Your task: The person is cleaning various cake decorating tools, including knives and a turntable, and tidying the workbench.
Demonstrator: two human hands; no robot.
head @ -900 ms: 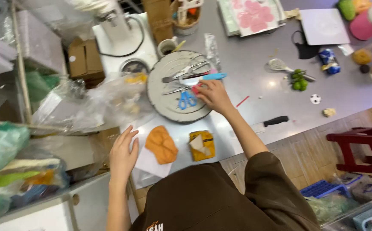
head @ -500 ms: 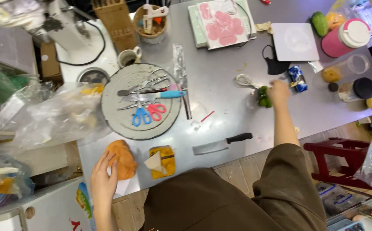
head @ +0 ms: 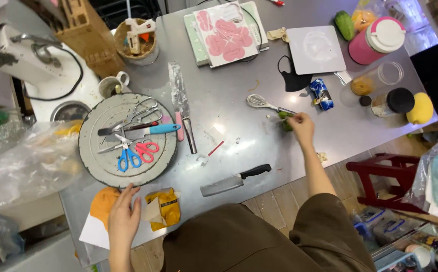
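Observation:
My right hand reaches out over the grey table and closes on a small green fruit beside a wire whisk. My left hand lies flat with fingers apart at the near edge, resting on an orange piece and white paper, next to a torn yellow packet. A cleaver with a black handle lies between my hands.
A round grey tray holds blue and red scissors, tongs and a blue-handled tool. Farther off are a pink bottle, jars, a yellow lemon, a white board, books, a black mask and crumpled plastic bags. A red stool stands right.
My right hand has left the round tray and swung right across the table to the green fruit. My left hand has stayed on the orange piece and paper.

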